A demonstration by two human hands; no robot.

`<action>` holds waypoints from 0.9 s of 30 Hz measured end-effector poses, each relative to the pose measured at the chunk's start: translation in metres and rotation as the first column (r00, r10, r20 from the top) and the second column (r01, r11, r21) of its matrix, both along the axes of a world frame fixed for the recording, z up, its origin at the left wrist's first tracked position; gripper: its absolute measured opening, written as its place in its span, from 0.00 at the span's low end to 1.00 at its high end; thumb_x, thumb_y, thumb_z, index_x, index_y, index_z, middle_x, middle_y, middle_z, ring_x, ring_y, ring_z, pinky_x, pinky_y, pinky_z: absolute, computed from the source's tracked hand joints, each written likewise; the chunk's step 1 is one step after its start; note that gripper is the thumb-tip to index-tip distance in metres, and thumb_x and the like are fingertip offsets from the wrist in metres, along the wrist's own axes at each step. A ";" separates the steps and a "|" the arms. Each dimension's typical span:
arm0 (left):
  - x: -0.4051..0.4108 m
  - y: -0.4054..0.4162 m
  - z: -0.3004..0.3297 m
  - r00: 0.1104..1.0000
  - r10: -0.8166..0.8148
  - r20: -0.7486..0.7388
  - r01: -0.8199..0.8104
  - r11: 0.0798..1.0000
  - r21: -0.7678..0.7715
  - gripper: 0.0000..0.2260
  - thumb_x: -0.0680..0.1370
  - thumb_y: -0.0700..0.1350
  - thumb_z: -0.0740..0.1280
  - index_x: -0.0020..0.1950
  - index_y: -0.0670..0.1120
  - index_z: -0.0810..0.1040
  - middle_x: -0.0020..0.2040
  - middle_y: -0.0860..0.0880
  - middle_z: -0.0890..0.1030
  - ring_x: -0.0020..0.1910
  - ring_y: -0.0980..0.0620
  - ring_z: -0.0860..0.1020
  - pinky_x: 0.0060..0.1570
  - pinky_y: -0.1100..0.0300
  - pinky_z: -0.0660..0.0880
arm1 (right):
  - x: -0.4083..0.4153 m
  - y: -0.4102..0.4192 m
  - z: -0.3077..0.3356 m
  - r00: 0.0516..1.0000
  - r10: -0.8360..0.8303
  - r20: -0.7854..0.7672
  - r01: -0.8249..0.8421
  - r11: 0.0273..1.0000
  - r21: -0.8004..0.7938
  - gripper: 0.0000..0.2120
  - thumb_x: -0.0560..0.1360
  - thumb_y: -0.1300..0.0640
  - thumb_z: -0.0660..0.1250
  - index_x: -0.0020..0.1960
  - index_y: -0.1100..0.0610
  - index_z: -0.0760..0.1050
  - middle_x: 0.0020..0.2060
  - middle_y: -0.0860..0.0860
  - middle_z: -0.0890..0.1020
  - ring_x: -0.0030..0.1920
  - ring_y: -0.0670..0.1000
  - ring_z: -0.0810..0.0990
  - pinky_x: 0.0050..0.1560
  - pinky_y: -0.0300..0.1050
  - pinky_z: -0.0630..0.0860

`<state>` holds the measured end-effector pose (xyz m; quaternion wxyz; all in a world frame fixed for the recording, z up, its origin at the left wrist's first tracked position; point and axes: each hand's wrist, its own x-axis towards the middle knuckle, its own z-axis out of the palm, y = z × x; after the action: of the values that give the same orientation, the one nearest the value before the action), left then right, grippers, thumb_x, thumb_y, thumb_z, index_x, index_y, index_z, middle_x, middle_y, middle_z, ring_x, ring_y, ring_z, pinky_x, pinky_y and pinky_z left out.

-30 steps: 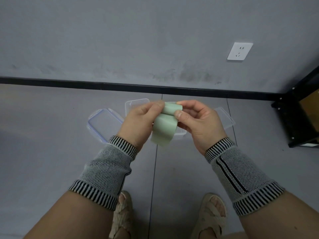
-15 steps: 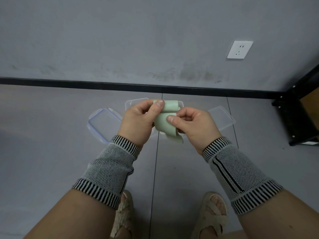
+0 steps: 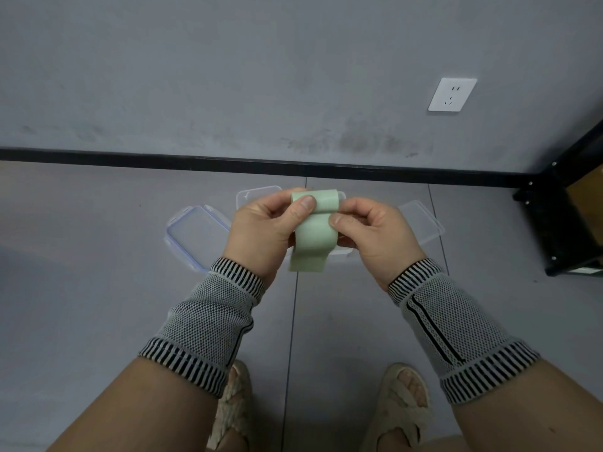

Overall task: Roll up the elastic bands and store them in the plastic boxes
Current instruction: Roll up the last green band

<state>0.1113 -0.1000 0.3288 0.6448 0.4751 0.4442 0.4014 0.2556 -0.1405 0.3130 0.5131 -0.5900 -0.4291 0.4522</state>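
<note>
Both hands grip one pale green elastic band in the air above the floor. The left hand pinches its rolled top edge, thumb pressed on the near face of the roll and fingers curled behind it. The right hand pinches the band's right edge just below the roll, thumb in front, fingers curled behind. The upper end of the band is wound into a short roll lying crosswise between the two thumbs; the rest hangs down as a flat strip whose loose end falls level with the left wrist.

Under and behind the hands, clear plastic boxes and lids lie on the grey floor: a blue-edged lid to the left, flat on the floor; a clear box behind the left hand, mostly hidden; another clear piece to the right of the right hand. Whether these hold anything cannot be told.

Each forearm wears a grey mesh sleeve with black-and-white striped cuffs. Two feet in woven beige sandals stand at the bottom edge. A black skirting strip runs along the grey wall, which bears a white socket, and a black shelf frame stands at right
</note>
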 end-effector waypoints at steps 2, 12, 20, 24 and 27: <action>0.000 0.001 0.000 1.000 0.006 -0.012 -0.006 1.000 0.006 0.08 0.76 0.40 0.66 0.53 0.43 0.81 0.50 0.41 0.83 0.48 0.46 0.81 0.52 0.48 0.79 | 0.000 0.000 0.003 0.995 -0.006 -0.099 0.006 1.000 0.003 0.11 0.75 0.66 0.65 0.56 0.55 0.77 0.43 0.53 0.84 0.49 0.58 0.83 0.54 0.56 0.79; 0.004 0.000 -0.002 0.991 -0.060 -0.121 0.063 0.998 0.023 0.11 0.80 0.44 0.61 0.62 0.48 0.76 0.49 0.53 0.82 0.50 0.52 0.81 0.51 0.55 0.78 | -0.002 0.001 0.004 0.991 -0.071 -0.110 0.078 0.995 0.062 0.07 0.74 0.66 0.68 0.50 0.59 0.79 0.46 0.63 0.82 0.46 0.58 0.83 0.48 0.52 0.81; -0.001 0.003 -0.006 0.963 -0.059 -0.263 0.080 0.994 0.071 0.03 0.77 0.42 0.65 0.45 0.49 0.75 0.30 0.56 0.78 0.32 0.58 0.73 0.40 0.60 0.71 | 0.007 0.001 0.004 0.953 -0.227 -0.203 0.240 0.970 0.043 0.07 0.75 0.64 0.68 0.53 0.62 0.79 0.47 0.60 0.84 0.49 0.58 0.83 0.52 0.55 0.80; 0.002 0.001 -0.009 0.945 -0.062 -0.322 0.102 0.989 0.109 0.06 0.73 0.38 0.70 0.40 0.47 0.75 0.35 0.51 0.79 0.36 0.55 0.76 0.43 0.60 0.75 | 0.003 0.000 0.003 0.970 -0.228 -0.087 0.234 0.969 0.073 0.08 0.73 0.66 0.69 0.50 0.56 0.78 0.49 0.60 0.82 0.48 0.57 0.83 0.52 0.54 0.80; 0.001 0.002 -0.011 0.915 -0.028 -0.403 0.089 0.987 0.133 0.05 0.72 0.39 0.71 0.40 0.45 0.77 0.40 0.48 0.82 0.40 0.53 0.79 0.44 0.61 0.77 | 0.001 -0.001 0.003 0.974 -0.224 -0.039 0.227 0.970 0.090 0.10 0.72 0.67 0.70 0.49 0.54 0.78 0.47 0.55 0.83 0.46 0.52 0.84 0.52 0.51 0.81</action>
<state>0.1126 -0.0980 0.3178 0.5153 0.6067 0.5209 0.3083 0.2570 -0.1411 0.3161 0.5944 -0.6037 -0.3725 0.3787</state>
